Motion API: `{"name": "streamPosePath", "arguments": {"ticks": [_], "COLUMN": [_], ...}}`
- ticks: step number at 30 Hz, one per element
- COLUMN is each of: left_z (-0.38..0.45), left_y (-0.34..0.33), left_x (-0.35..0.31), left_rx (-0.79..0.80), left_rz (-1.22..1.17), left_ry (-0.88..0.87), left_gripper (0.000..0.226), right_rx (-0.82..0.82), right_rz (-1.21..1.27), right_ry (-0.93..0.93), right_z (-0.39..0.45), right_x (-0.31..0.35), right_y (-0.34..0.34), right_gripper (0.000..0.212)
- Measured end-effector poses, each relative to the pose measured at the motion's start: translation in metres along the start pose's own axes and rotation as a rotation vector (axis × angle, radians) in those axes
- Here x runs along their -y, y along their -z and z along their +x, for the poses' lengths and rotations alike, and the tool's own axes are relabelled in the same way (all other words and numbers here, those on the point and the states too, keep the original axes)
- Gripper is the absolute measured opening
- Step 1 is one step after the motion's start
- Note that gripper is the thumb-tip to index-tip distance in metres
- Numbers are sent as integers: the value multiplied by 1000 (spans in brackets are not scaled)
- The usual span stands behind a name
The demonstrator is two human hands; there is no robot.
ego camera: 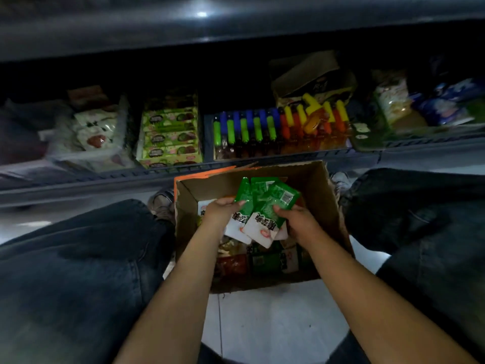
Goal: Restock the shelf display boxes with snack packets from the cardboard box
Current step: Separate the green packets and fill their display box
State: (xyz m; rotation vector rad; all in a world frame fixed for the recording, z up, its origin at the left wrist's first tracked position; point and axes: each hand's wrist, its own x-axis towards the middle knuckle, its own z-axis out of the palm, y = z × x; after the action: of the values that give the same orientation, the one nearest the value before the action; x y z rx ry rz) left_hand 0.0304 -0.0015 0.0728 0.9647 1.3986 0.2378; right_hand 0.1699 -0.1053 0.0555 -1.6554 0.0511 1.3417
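An open cardboard box point(319, 185) stands on the floor between my knees, below the bottom shelf. Over it I hold a fanned bunch of green-and-white snack packets point(263, 206). My left hand point(220, 210) grips the bunch from the left, and my right hand point(298, 219) grips it from the right. More packets, red and dark green point(265, 261), lie in the bottom of the box. On the shelf stand display boxes: a pale one with white packets point(91, 132), a yellow-green one with stacked packets point(170, 135) and a dark tray of coloured tubes point(275, 127).
The shelf's dark front rail point(236, 164) runs just behind the box. A shelf board overhangs at the top. My knees in dark jeans point(78, 258) flank the box on both sides. A torn carton point(312, 77) and bagged goods point(393, 101) fill the shelf's right part.
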Motion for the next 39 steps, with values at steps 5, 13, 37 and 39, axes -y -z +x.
{"name": "streamPosePath", "arguments": {"ticks": [5, 13, 37, 39], "left_z": [-54, -122, -141, -144], "left_y": [13, 22, 31, 30], "left_x": [-45, -121, -171, -173], "left_rx": [111, 246, 222, 254], "left_rz": [-29, -173, 285, 419], "left_ry": [-75, -232, -1014, -1067], "left_gripper": [48, 52, 39, 38], "right_rx": [61, 183, 459, 466], "right_rz": [-115, -216, -97, -94], "right_ry": [101, 350, 326, 285], "right_z": [-39, -103, -130, -133], "right_x": [43, 125, 201, 201], "right_y": [0, -13, -1, -2], "right_gripper": [18, 17, 9, 9]}}
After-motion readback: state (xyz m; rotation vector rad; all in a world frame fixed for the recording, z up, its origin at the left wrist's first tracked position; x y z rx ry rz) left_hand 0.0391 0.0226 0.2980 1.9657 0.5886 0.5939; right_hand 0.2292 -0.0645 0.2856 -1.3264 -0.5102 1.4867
